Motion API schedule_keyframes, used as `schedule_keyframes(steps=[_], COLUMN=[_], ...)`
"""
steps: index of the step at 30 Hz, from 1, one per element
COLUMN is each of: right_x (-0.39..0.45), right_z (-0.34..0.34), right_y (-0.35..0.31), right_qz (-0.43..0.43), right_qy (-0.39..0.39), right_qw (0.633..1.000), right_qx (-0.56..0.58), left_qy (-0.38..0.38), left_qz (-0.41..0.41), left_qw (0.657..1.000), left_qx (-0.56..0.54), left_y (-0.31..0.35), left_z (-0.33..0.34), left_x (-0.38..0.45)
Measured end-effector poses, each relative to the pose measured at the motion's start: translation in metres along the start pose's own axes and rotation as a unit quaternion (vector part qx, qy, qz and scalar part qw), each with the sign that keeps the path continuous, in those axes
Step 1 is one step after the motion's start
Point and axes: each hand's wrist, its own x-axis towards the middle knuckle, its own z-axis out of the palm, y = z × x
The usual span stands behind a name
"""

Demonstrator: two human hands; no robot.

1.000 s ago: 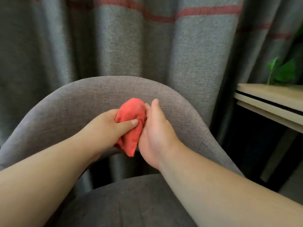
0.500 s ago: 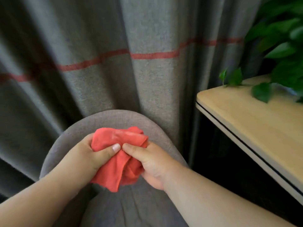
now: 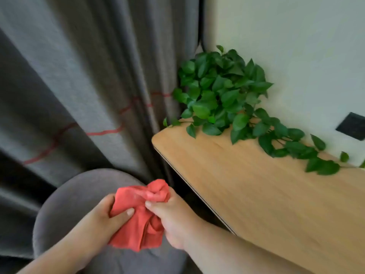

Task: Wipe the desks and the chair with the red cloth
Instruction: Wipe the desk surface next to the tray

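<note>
The red cloth [image 3: 139, 216] is bunched up and held in the air over the grey fabric chair [image 3: 67, 206], low in the middle of the view. My left hand [image 3: 106, 220] pinches its left side with thumb on top. My right hand [image 3: 173, 220] grips its right side and upper corner. The chair's curved backrest shows behind and left of the hands; its seat is mostly hidden by my arms. A light wooden desk [image 3: 256, 194] runs from the centre to the lower right, just right of the hands.
A leafy green plant [image 3: 223, 95] sits at the desk's far corner, its vines trailing along the back edge. Grey curtains with a red stripe [image 3: 79, 95] hang behind the chair. A pale wall with a dark socket plate [image 3: 351, 125] backs the desk.
The view has swung up and to the right, bringing the desk top, plant and wall into sight. Both hands still hold the cloth, which has moved off the backrest and opened looser.
</note>
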Motion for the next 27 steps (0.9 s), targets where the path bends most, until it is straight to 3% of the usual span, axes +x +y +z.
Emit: schedule_keyframes(steps=[8,13,15,19,22,27], right_x=[-0.062,-0.149,-0.194,-0.285,-0.354,-0.438], right_z=[-0.103,-0.151,-0.166,-0.192,-0.215,-0.271], right_y=[-0.022,-0.011,-0.003,0.015,0.027,0.05], right_qz=[-0.053,-0.087,-0.098,-0.148,-0.197,-0.231], right_qy=[0.191,0.316,0.357,0.443,0.489,0.565], right_qw=[0.975,0.936,0.917,0.871,0.835,0.77], right_qx=[0.097,0.13,0.149,0.154,0.158,0.184], left_qy=[-0.197,-0.394,-0.439,-0.453,-0.455,-0.472], left_qz=[0.048,0.028,0.036,0.053,0.108,0.241], left_qw=[0.979,0.914,0.895,0.889,0.871,0.798], left_qx=[-0.031,-0.094,-0.062,0.046,0.147,0.288], left_y=[0.072,0.093,0.099,0.109,0.121,0.136], left_z=[0.116,0.188,0.213,0.264,0.309,0.406], left_x=[0.028,0.0,-0.017,-0.051,-0.085,-0.141])
